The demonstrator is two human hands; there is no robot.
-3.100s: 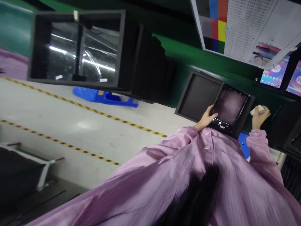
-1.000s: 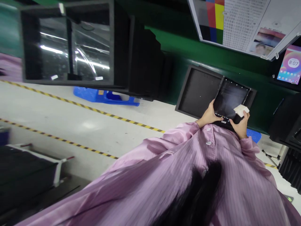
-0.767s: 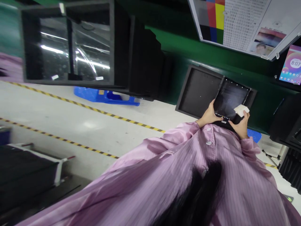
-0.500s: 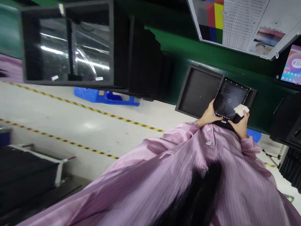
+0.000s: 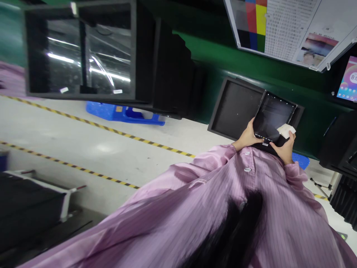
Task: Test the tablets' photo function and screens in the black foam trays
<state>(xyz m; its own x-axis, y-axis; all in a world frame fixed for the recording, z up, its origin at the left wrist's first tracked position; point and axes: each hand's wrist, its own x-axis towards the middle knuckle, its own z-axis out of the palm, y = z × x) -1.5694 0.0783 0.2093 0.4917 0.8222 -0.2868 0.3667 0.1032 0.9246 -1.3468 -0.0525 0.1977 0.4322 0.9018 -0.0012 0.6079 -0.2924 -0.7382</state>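
Note:
I hold a dark-screened tablet (image 5: 271, 116) in front of me with both hands, over a purple striped smock (image 5: 212, 208). My left hand (image 5: 247, 138) grips its lower left edge, thumb on the screen's border. My right hand (image 5: 283, 149) is closed round the lower right corner and pins a small white cloth (image 5: 286, 131) against the screen with the fingers. Just behind the tablet lies a black foam tray (image 5: 235, 108) on the green bench (image 5: 251, 70).
A large black box with a reflective glass front (image 5: 83, 52) stands at upper left. A colour chart board (image 5: 279, 26) hangs above, a lit tablet (image 5: 348, 80) stands at the right edge. A blue stool (image 5: 122, 113), yellow-black floor tape (image 5: 111, 130) and stacked black trays (image 5: 28, 208) are nearby.
Three seconds ago my right hand was off to the right with the cloth. It has come onto the tablet's lower right corner. In the last second nothing visibly moved.

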